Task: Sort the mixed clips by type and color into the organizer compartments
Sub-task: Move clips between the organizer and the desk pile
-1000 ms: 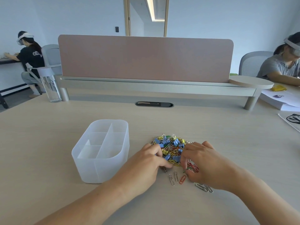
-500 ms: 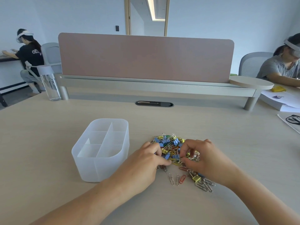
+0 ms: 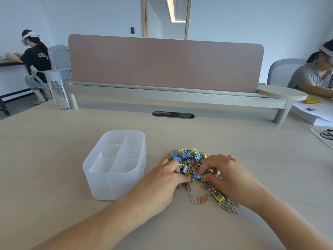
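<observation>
A mixed pile of clips (image 3: 189,157) lies on the desk: blue and yellow binder clips with coloured and silver paper clips. To its left stands the translucent white organizer (image 3: 108,186), whose divided compartments look empty. My right hand (image 3: 232,177) reaches into the pile's near side, thumb and forefinger pinching a blue binder clip (image 3: 196,175). My left hand (image 3: 162,183) rests at the pile's left edge with fingers curled into the clips; what they hold is hidden. Loose silver and red paper clips (image 3: 199,199) and a yellow binder clip (image 3: 220,198) lie nearest me.
A pink divider screen (image 3: 165,64) on a raised shelf crosses the back of the desk, with a cable slot (image 3: 173,115) before it. A clear water bottle (image 3: 58,91) stands back left. Papers (image 3: 313,114) lie at the right. A person sits at each side.
My right hand has slid left and away from me, into the pile, uncovering the yellow binder clip and silver paper clips, and now pinches a blue binder clip. The left hand has barely moved.
</observation>
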